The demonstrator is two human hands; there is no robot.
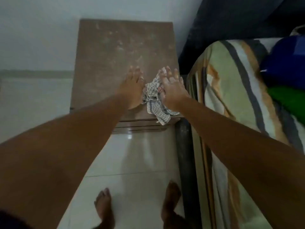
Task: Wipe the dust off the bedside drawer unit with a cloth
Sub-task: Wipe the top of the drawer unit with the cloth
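Note:
The brown bedside drawer unit (105,60) stands against the wall, its top marked with pale dust streaks. A checked cloth (153,95) lies crumpled near the front right of the top, one corner hanging over the front edge. My left hand (132,86) rests flat on the top just left of the cloth, fingers spread. My right hand (171,90) lies over the cloth's right side with fingers spread, pressing it to the surface. Part of the cloth is hidden under that hand.
A bed with a striped sheet (231,96) runs along the right, close to the unit, with blue and green fabric (287,76) on it. A dark headboard (231,19) is behind. My bare feet (105,207) stand on the glossy white tiled floor (142,159).

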